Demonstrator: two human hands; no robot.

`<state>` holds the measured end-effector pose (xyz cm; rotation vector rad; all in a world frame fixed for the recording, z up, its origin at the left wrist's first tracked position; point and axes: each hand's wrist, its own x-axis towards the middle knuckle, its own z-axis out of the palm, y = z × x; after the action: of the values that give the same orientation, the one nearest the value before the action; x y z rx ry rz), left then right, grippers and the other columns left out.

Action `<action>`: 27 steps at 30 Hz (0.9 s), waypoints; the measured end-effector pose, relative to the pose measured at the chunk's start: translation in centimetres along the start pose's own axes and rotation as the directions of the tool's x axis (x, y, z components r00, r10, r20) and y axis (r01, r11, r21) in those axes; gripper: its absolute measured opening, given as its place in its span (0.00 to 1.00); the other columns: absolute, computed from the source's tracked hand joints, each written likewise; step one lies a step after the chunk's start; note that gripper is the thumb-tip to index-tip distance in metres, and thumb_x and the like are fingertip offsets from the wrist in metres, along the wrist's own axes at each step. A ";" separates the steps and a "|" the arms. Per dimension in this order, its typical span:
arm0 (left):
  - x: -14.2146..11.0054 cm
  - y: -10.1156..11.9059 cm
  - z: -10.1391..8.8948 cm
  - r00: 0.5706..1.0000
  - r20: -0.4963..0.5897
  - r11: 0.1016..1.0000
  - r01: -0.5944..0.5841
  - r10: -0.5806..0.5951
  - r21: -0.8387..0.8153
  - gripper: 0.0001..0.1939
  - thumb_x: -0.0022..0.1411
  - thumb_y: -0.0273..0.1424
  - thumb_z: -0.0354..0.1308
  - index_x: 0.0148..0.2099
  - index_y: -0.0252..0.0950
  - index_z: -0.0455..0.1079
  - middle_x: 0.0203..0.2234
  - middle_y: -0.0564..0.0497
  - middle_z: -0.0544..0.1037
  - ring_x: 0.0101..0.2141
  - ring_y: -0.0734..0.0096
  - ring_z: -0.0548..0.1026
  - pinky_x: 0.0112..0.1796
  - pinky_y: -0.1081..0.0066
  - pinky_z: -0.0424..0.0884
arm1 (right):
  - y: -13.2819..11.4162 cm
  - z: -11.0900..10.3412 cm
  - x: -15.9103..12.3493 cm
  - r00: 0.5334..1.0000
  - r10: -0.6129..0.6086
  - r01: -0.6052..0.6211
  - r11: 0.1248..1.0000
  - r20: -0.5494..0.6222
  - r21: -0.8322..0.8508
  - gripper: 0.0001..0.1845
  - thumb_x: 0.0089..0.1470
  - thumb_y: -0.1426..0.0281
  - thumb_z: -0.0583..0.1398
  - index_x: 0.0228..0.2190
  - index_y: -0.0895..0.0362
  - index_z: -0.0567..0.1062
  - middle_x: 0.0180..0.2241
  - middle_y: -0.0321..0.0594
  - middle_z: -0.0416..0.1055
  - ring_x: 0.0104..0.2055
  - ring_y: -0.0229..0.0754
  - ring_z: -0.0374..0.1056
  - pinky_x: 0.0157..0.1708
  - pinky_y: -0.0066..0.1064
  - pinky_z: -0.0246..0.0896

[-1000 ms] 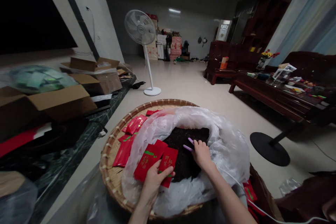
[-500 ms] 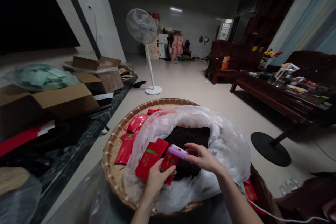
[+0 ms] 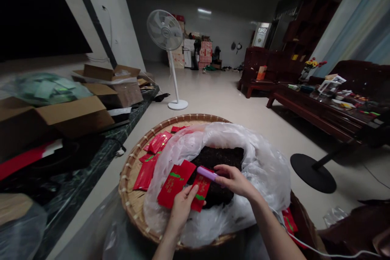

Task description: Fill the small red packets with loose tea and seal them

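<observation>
My left hand [image 3: 183,202] is closed on a small red packet [image 3: 201,191] with gold writing and a green mark, thumb on its front. My right hand [image 3: 234,179] grips a slim purple handheld bag sealer [image 3: 207,173], which lies across the packet's upper edge. Just left of them, another red packet [image 3: 173,185] rests on the white plastic bag [image 3: 265,170]. Inside the opened bag is a dark, crumbly material [image 3: 219,157], partly hidden by my hands. Several more red packets [image 3: 148,172] lie on the left side of the round woven bamboo tray [image 3: 129,203].
A white standing fan [image 3: 173,73] stands beyond the tray. Open cardboard boxes [image 3: 73,115] sit on a dark ledge to the left. At right are a black round stand base [image 3: 313,173], a low wooden table [image 3: 310,109] and a white cord [image 3: 319,252].
My left thumb has shifted up the packet, which now sits slightly further right and more fully in view. The purple sealer has tilted and come onto the packet's upper edge.
</observation>
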<state>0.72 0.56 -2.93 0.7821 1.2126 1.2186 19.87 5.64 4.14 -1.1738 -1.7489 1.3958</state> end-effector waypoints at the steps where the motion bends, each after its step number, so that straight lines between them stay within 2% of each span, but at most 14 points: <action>1: 0.1 -0.1 0.0 1.000 -0.013 1.000 -0.006 0.005 -0.007 0.26 0.45 0.52 0.63 0.32 0.33 0.72 0.16 0.54 0.75 0.18 0.65 0.75 0.22 0.71 0.70 | 0.1 -0.3 0.0 0.999 0.025 -0.026 0.999 0.021 0.040 0.25 0.48 0.63 0.63 0.47 0.59 0.71 0.41 0.44 0.74 0.35 0.41 0.71 0.28 0.28 0.66; 4: 0.1 -0.2 -0.1 1.000 0.009 1.000 0.000 0.000 -0.008 0.25 0.45 0.52 0.63 0.33 0.33 0.71 0.17 0.53 0.76 0.18 0.65 0.75 0.22 0.71 0.70 | 0.3 -1.0 -0.1 0.998 0.057 -0.059 0.993 0.030 0.104 0.28 0.47 0.62 0.64 0.49 0.60 0.69 0.40 0.44 0.73 0.34 0.39 0.70 0.29 0.27 0.66; 6: 0.1 0.0 0.0 0.999 0.050 1.000 0.007 -0.007 0.006 0.26 0.44 0.52 0.63 0.32 0.33 0.71 0.17 0.54 0.76 0.17 0.66 0.74 0.22 0.71 0.69 | 0.1 -1.0 0.0 0.999 0.034 -0.035 0.996 0.009 0.076 0.28 0.46 0.63 0.64 0.48 0.60 0.70 0.39 0.44 0.73 0.34 0.39 0.70 0.30 0.27 0.65; 9: -0.1 0.3 0.1 0.997 0.080 1.000 0.008 -0.010 0.026 0.25 0.44 0.51 0.64 0.31 0.33 0.71 0.16 0.54 0.75 0.17 0.66 0.74 0.22 0.71 0.69 | -0.3 -0.4 0.2 1.000 -0.010 0.010 1.000 -0.027 0.012 0.24 0.46 0.64 0.64 0.45 0.60 0.72 0.37 0.43 0.74 0.35 0.41 0.70 0.28 0.27 0.64; 14: -0.2 0.5 0.2 0.995 0.103 0.999 0.011 -0.016 0.047 0.25 0.44 0.51 0.64 0.31 0.33 0.71 0.17 0.53 0.75 0.18 0.67 0.74 0.22 0.72 0.68 | -0.2 0.4 0.6 0.997 -0.040 0.040 0.999 -0.061 -0.005 0.18 0.47 0.64 0.62 0.40 0.59 0.74 0.37 0.42 0.74 0.37 0.43 0.70 0.27 0.27 0.64; 20: -0.2 0.4 0.1 0.997 0.072 0.998 0.020 -0.024 0.062 0.25 0.43 0.52 0.63 0.30 0.33 0.70 0.16 0.54 0.74 0.19 0.65 0.74 0.22 0.71 0.68 | 0.9 -0.6 0.6 1.000 -0.021 0.021 0.999 -0.007 0.036 0.24 0.45 0.64 0.65 0.44 0.58 0.70 0.36 0.41 0.73 0.34 0.39 0.69 0.29 0.27 0.63; 24: -0.1 0.3 0.1 0.995 0.094 0.997 0.024 -0.031 0.068 0.26 0.43 0.52 0.63 0.32 0.32 0.72 0.17 0.54 0.75 0.18 0.66 0.73 0.22 0.70 0.69 | 0.9 -0.4 0.7 0.999 -0.015 0.017 0.999 -0.038 0.047 0.19 0.45 0.63 0.65 0.39 0.57 0.71 0.35 0.40 0.73 0.32 0.39 0.68 0.26 0.26 0.60; 27: 0.0 0.2 0.0 0.995 0.092 0.998 0.020 -0.025 0.059 0.26 0.43 0.52 0.63 0.33 0.32 0.72 0.17 0.54 0.74 0.18 0.66 0.74 0.23 0.70 0.69 | 0.8 0.0 0.7 0.997 -0.023 0.029 0.996 -0.071 0.087 0.20 0.44 0.62 0.65 0.38 0.56 0.69 0.33 0.38 0.72 0.30 0.37 0.67 0.25 0.26 0.60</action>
<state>0.70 0.65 -2.70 0.8569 1.1825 1.1208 19.80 6.29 3.34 -1.1354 -1.6327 1.3853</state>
